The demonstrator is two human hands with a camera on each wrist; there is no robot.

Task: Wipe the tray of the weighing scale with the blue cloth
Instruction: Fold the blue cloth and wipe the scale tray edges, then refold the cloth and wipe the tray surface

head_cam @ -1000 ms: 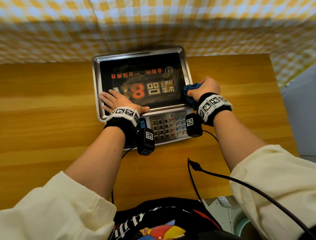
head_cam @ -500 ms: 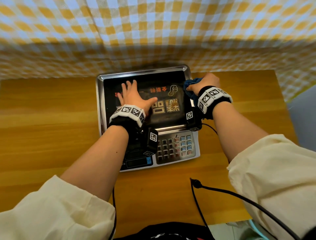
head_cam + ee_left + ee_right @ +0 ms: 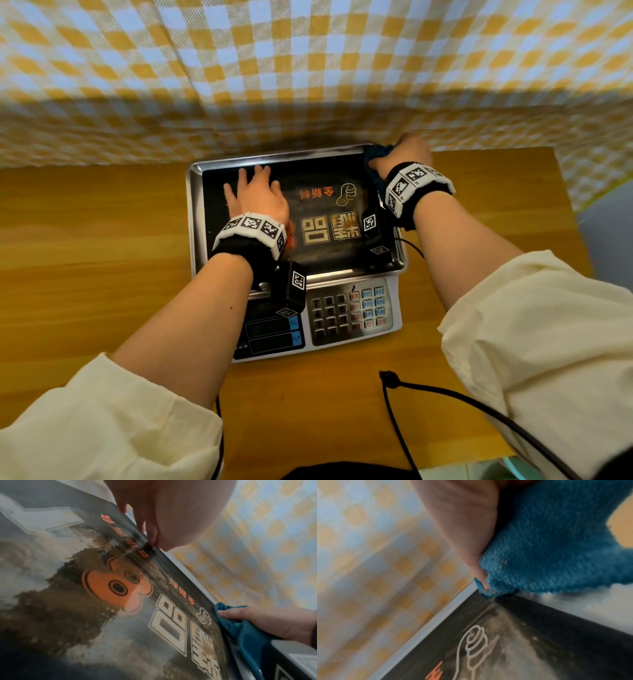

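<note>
A weighing scale (image 3: pixel 352 315) stands on a wooden table; its steel tray (image 3: pixel 193 219) has a black printed surface with orange and gold marks. My left hand (image 3: pixel 255 197) lies flat on the tray's left half, fingers spread and straight. My right hand (image 3: pixel 407 152) grips the blue cloth (image 3: pixel 375 157) at the tray's far right corner. In the right wrist view the blue cloth (image 3: pixel 556 547) is pressed into that corner, held by my fingers (image 3: pixel 471 534). In the left wrist view the blue cloth (image 3: pixel 240 626) lies along the tray's right rim under my right hand (image 3: pixel 267 620).
A yellow and white checked cloth (image 3: pixel 308 68) hangs right behind the tray. The scale's keypad (image 3: pixel 349 311) and display (image 3: pixel 270 335) face me. A black cable (image 3: pixel 445 394) runs over the table's near right part. Bare wooden table (image 3: pixel 85 257) lies to the left and right.
My right hand has slid the blue cloth along the tray's right edge from near the front to the far right corner. My left hand has moved from the front left up the tray.
</note>
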